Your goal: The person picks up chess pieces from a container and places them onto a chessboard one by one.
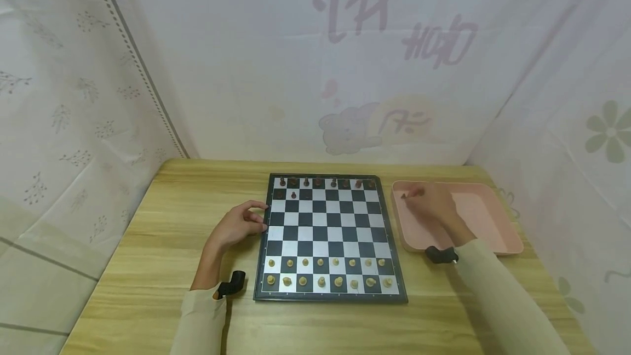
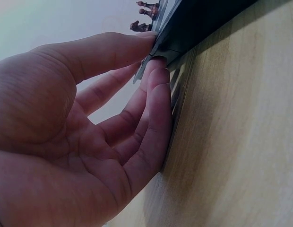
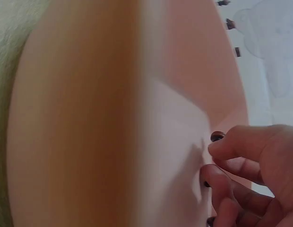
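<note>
A chessboard (image 1: 326,219) with a dark frame lies on the table. My left hand (image 1: 240,226) is at its left edge, thumb and fingertips touching the frame, as the left wrist view also shows. Over the left part of a pink tray (image 1: 473,186), my right hand (image 1: 434,201) pinches a small dark chess piece (image 3: 217,136) by thumb and fingertips. Other small dark bits show by the lower fingers in the right wrist view. Dark red pieces (image 1: 306,182) line the board's far row, and a dark pawn (image 1: 293,195) stands in the second row at the left.
Two rows of cream pieces (image 1: 321,281) stand on the board's near side. The wooden table (image 1: 167,223) carries both board and tray. Printed cloth (image 1: 276,70) hangs behind and at both sides. A black wrist device (image 1: 231,284) sits on each forearm.
</note>
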{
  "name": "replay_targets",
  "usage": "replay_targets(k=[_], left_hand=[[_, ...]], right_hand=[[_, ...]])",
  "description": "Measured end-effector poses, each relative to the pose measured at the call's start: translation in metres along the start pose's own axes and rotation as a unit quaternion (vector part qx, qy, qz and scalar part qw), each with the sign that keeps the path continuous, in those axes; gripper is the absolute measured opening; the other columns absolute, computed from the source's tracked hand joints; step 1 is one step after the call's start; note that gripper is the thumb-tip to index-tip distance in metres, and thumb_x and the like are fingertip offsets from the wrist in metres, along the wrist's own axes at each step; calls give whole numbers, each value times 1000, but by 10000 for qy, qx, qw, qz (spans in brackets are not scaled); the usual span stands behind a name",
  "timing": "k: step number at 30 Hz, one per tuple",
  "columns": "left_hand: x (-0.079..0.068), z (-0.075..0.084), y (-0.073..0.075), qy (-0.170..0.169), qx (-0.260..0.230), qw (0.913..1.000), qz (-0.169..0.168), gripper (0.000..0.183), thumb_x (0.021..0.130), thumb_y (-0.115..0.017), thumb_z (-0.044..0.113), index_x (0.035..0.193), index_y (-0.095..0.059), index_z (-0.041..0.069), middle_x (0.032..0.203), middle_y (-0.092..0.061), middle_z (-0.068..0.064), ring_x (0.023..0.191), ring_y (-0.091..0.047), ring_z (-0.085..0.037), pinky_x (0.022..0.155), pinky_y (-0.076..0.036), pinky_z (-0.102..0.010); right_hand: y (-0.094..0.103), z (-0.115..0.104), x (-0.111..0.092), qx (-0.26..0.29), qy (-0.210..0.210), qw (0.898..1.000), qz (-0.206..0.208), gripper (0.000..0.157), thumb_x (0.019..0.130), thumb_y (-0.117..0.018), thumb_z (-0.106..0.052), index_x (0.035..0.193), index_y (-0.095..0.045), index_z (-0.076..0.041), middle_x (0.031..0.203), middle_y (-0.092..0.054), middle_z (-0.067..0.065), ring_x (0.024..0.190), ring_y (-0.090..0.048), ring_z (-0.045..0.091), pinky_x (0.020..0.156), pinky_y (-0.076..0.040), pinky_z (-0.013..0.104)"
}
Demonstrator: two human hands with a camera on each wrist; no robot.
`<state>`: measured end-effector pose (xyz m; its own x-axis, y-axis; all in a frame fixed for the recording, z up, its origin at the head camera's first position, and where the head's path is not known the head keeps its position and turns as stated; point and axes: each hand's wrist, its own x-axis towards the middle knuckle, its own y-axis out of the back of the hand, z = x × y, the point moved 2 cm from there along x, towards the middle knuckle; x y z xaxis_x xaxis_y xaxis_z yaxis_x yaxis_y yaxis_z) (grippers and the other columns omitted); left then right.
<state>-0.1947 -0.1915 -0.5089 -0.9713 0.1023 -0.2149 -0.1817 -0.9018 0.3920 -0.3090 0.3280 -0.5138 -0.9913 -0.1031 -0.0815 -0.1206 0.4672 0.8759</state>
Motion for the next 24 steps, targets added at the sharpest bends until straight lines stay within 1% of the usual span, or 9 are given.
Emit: replay_targets(k=[2, 7, 10, 13, 15, 18, 21, 24], left_hand=[[0, 0, 0, 4, 39, 10000, 1, 48, 96, -79, 0, 142, -67, 2, 101, -75, -13, 91, -68, -26, 82, -53, -35], [-1, 2, 0, 22, 80, 10000, 19, 47, 96, -79, 0, 141, -67, 3, 101, -74, -13, 92, -68, -26, 83, -52, -36], [-1, 2, 0, 36, 73, 10000, 22, 48, 96, -80, 0, 142, -67, 3, 101, -74, -13, 93, -68, -26, 83, -52, -36], [-1, 2, 0, 36, 14, 10000, 0, 48, 95, -80, 0, 142, -67, 2, 102, -75, -14, 93, -68, -27, 83, -52, -35], [-1, 3, -1, 35, -35, 10000, -18, 49, 95, -79, 0, 142, -66, 1, 102, -75, -15, 92, -68, -27, 82, -52, -35], [-2, 4, -1, 6, -93, 10000, -32, 49, 95, -79, -1, 142, -66, 0, 102, -75, -16, 92, -68, -27, 81, -52, -35], [-2, 5, -1, 19, -122, 9999, -18, 49, 95, -80, -1, 142, -66, 1, 101, -75, -15, 91, -68, -27, 81, -52, -34], [-2, 5, 0, 0, -90, 9999, -44, 49, 95, -80, -1, 142, -66, 0, 101, -75, -16, 92, -68, -27, 81, -52, -34]], right_hand=[[2, 0, 0, 99, 11, 9999, 16, 28, 102, -74, -33, 107, -78, -5, 114, -76, 19, 106, -63, 39, 90, -47, 50], [8, -3, -1, 244, 250, 9993, 126, 22, 97, -80, -27, 98, -76, -6, 94, -76, 11, 92, -63, 32, 79, -47, 42], [11, -5, -1, 299, 366, 9987, 179, 20, 97, -81, -24, 99, -77, -5, 90, -76, 9, 83, -65, 26, 72, -48, 38], [13, -10, -2, 446, 465, 9976, 245, 19, 97, -81, -20, 104, -78, -3, 92, -78, 10, 78, -68, 23, 68, -51, 35], [14, -14, -3, 506, 552, 9967, 303, 19, 97, -81, -18, 106, -79, -2, 95, -79, 11, 79, -70, 25, 68, -52, 36], [15, -22, -5, 543, 693, 9955, 338, 20, 97, -80, -16, 110, -79, 0, 101, -80, 15, 89, -72, 31, 74, -54, 38], [17, -30, -8, 639, 713, 9950, 299, 23, 99, -79, -16, 114, -78, 1, 108, -79, 19, 101, -71, 37, 81, -56, 41], [18, -40, -10, 730, 739, 9943, 237, 23, 101, -78, -16, 117, -78, 0, 113, -78, 19, 106, -72, 39, 86, -57, 46]])
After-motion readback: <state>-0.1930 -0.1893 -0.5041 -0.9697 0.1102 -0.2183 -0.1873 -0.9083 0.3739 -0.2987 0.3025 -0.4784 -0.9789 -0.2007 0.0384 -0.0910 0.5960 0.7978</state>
